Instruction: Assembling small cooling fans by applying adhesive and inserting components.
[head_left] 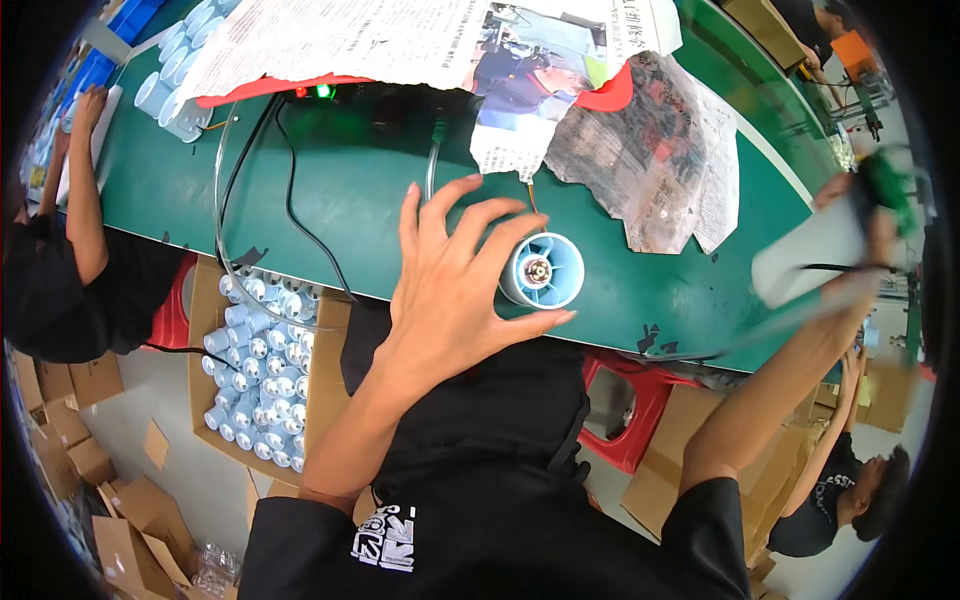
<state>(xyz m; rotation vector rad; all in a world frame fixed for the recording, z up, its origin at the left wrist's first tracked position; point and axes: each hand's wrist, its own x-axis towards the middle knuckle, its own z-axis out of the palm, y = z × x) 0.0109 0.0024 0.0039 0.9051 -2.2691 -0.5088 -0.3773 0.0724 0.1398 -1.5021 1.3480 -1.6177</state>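
A light blue round fan housing (pixel 569 290) stands on the green worktable, its open end up, with inner vanes and a small metal-centred motor showing. My left hand (pixel 450 250) reaches round its left side, the thumb at the near rim and the index finger at the far rim; the other fingers are spread. A thin wire runs from the housing toward the newspaper. Off to the right, my right hand (pixel 880 240) is raised and smeared by motion. It grips a white object with a green end (pixel 810 255), too blurred to name, with a dark cord and a clear tube near it.
Newspaper sheets (pixel 340 40) and a stained paper piece (pixel 650 150) cover the table's far side. Black cables (pixel 292 190) and a clear tube hang over the near edge. A carton (pixel 205 300) of similar blue parts stands at lower left. Co-workers sit left and right.
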